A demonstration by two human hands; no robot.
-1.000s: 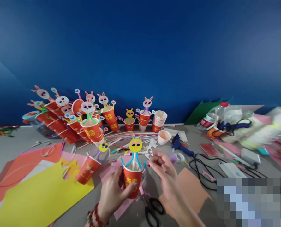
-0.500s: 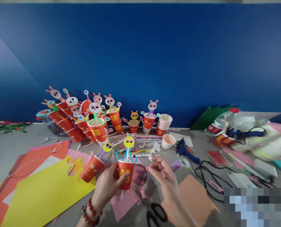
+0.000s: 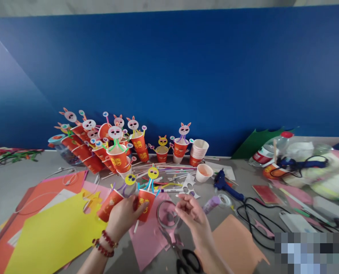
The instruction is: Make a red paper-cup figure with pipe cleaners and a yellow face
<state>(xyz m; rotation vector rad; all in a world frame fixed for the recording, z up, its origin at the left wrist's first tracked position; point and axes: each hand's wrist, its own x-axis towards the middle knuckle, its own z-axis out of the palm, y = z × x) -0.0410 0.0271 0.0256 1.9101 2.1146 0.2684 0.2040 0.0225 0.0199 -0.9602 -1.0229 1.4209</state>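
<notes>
My left hand (image 3: 126, 213) is closed round a red paper cup (image 3: 145, 201) with gold lettering, tilted a little. A yellow rabbit face (image 3: 153, 172) on a stick rises from it between blue pipe-cleaner limbs, and the stick's white end pokes out below. Just behind that hand leans another red cup (image 3: 108, 205) with a yellow round face (image 3: 130, 179) and purple limbs. My right hand (image 3: 194, 213) is raised to the right of the held cup, apart from it. Its thumb and fingertips are pinched together; a small pale bit shows there, too small to name.
Finished rabbit cups (image 3: 116, 156) crowd the back left. Black-handled scissors (image 3: 186, 258) lie in front, by a tape roll (image 3: 168, 214) on pink paper. Yellow paper (image 3: 52, 232) covers the left. A blue glue gun (image 3: 226, 186) and black cord (image 3: 252, 220) are at right.
My left hand has moved slightly left and tilted the cup, bringing it nearer the other red cup. My right hand has drawn slightly down and left, fingers more curled. The view has shifted slightly.
</notes>
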